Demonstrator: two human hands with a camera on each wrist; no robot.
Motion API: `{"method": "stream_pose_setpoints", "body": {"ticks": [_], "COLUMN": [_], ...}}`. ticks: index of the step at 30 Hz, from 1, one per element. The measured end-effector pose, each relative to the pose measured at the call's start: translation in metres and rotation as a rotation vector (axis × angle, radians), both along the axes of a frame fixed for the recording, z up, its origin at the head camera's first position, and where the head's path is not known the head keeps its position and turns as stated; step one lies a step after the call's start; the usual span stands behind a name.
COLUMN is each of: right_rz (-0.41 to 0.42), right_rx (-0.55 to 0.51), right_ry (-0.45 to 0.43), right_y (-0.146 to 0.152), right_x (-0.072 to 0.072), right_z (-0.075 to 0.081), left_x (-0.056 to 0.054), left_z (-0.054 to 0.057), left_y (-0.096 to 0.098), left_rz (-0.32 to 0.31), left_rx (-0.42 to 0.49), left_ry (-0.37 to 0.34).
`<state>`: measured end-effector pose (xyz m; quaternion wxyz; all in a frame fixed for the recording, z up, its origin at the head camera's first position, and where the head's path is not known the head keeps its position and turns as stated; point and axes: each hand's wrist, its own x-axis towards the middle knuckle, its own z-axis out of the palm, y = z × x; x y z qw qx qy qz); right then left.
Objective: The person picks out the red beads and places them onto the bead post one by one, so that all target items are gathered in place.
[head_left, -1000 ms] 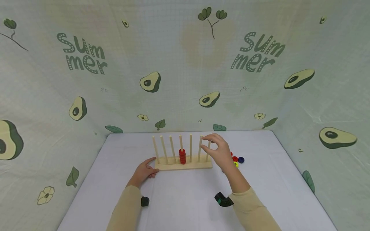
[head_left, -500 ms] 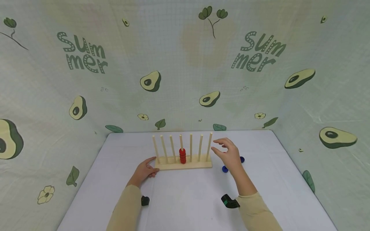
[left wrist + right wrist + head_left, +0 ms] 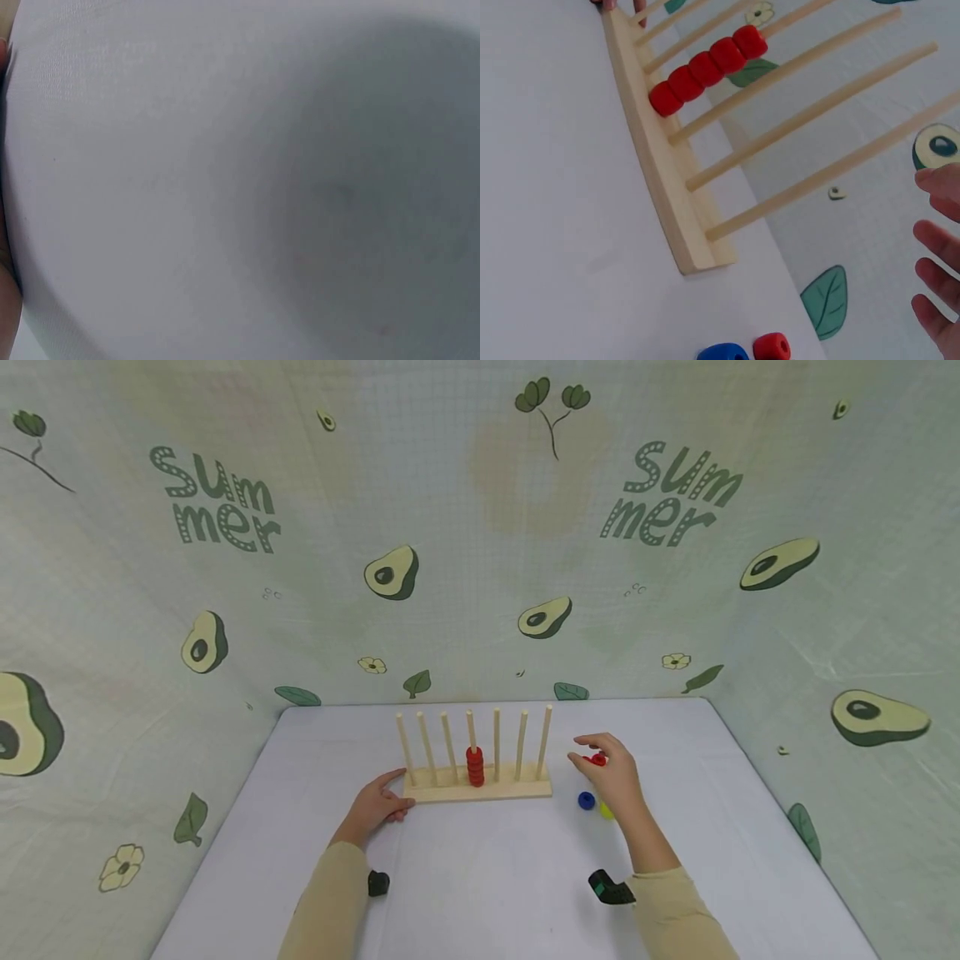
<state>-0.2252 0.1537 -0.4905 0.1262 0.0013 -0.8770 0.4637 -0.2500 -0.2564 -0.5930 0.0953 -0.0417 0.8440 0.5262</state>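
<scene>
Wooden rack (image 3: 516, 790) upright on white tabletop (image 3: 480, 877), seven pegs, five red beads (image 3: 475, 768) stacked on middle one; left hand (image 3: 373, 808) grips rack's left end, fingertips on opposite edges; right hand (image 3: 617, 777) right of rack, thumb and fingers parted; open strip between rack and right hand, wider stretch before rack's front edge; blue bead (image 3: 586, 801) near right hand, yellow bead (image 3: 607, 811) partly hidden by forearm; loose red bead (image 3: 598, 759) by fingers; printed cloth (image 3: 465, 635) behind table's back edge
</scene>
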Motion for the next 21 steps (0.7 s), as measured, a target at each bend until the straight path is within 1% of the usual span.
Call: {"method": "stream_pose_setpoints", "body": {"ticks": [3, 10, 14, 21], "right_rz": [-0.01, -0.014, -0.019, -0.025], "right_rx": [0.009, 0.028, 0.022, 0.03], "right_ry": [-0.04, -0.097, -0.133, -0.171], "right_y": [0.006, 0.022, 0.03, 0.041], "right_x": [-0.001, -0.004, -0.006, -0.01], "right_z": [-0.005, -0.014, -0.017, -0.021], "left_x": [0.0, 0.001, 0.0, 0.0], "left_z": [0.0, 0.001, 0.0, -0.001], "left_y": [0.001, 0.002, 0.001, 0.001], "left_rz": [0.004, 0.002, 0.008, 0.01], "left_rx": [0.0, -0.003, 0.002, 0.01], "left_ry": [-0.005, -0.008, -0.013, -0.011]}}
